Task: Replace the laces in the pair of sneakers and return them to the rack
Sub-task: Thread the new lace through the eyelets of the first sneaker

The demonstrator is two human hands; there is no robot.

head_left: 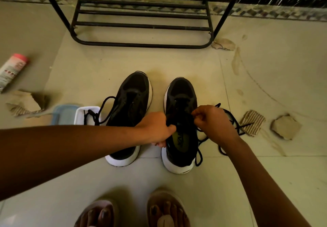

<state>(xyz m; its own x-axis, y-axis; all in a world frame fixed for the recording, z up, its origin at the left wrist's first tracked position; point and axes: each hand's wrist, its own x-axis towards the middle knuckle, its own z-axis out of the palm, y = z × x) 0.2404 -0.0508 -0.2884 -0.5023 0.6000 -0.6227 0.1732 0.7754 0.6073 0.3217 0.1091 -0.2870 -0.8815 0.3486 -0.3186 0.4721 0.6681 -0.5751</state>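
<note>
From the head camera, looking down at a tiled floor (pixel 177 60): two black sneakers with white soles stand side by side at centre, toes pointing to twelve o'clock. The left sneaker (pixel 132 103) stands free, and its black lace (pixel 91 112) trails out toward nine o'clock into a white tray (pixel 77 113) just beside it. A blue lid (pixel 62 115) lies against the tray's nine o'clock side.

The left grip (pixel 156 126) reaches across the left sneaker and grasps the right sneaker (pixel 182 92) at its collar – thumb curled over the tongue, fingers down the inner side. The right grip (pixel 215 123) has its fingers curled tight, pinching the other lace (pixel 234 120) at the shoe's upper eyelets; the loose length spills onto the floor toward three and five o'clock.

The black metal rack (pixel 141 26) stands at twelve o'clock – well apart from the shoes. A spray can (pixel 13 69) lies at ten o'clock, torn cardboard scraps (pixel 253 122) at three and nine. Sandalled feet (pixel 166 209) show at six o'clock.
</note>
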